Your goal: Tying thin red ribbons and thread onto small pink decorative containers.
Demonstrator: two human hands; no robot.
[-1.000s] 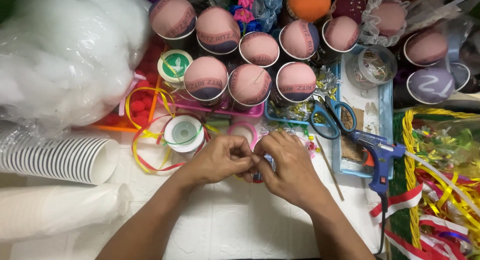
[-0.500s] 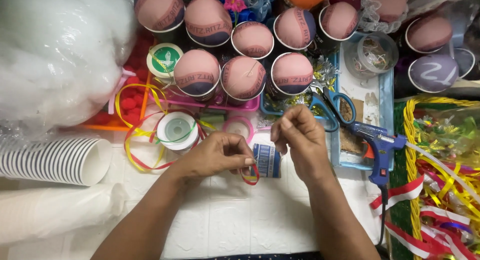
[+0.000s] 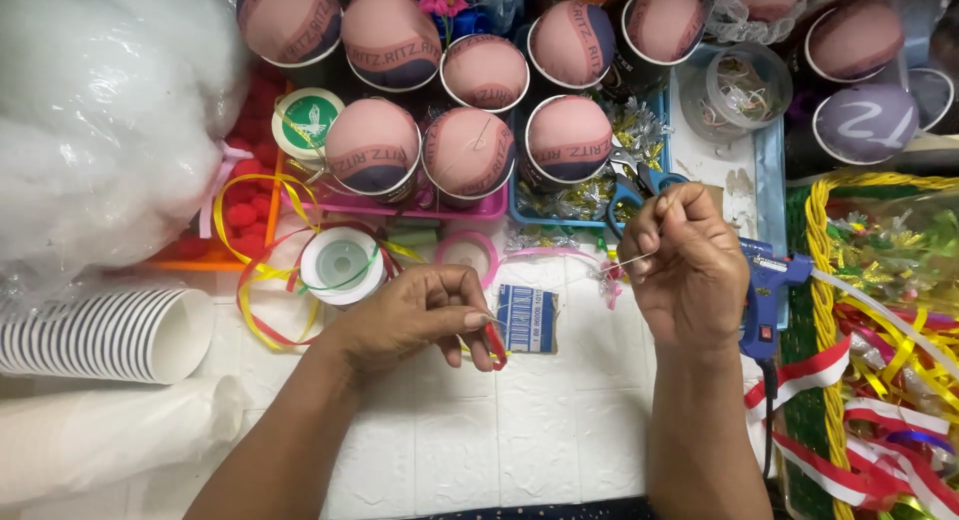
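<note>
We see a small red ribbon loop (image 3: 495, 345) pinched between thumb and forefinger of the left hand (image 3: 420, 315), low over the white worktop (image 3: 499, 440). A fine thread (image 3: 559, 293) runs from that pinch up and across to the right hand (image 3: 689, 265), whose fingertips are pressed together on its far end; both grips are closed, the left on the loop, the right on the thread. We cannot tell whether a needle is in either pinch.

We judge the risks to be plain ones: the thread looks taut, so a hard pull could snap it or drag the loop out of the left fingers. The right hand also works just beside the blue glue gun (image 3: 761, 295) and the blue-handled scissors (image 3: 629, 185), where slack could snag.

Directly under the thread lies a small flat rectangular packet (image 3: 527, 319), blue with white stripes. Left of it sit a white ribbon spool (image 3: 343, 263) trailing red and yellow ribbon and a pink tape roll (image 3: 470, 255). Further back stand cups topped with pink domes (image 3: 470, 150) banded in darker pink and navy, and a round lid with a green and white label (image 3: 307, 120). A stack of white paper cups (image 3: 100, 332) lies at far left.
</note>
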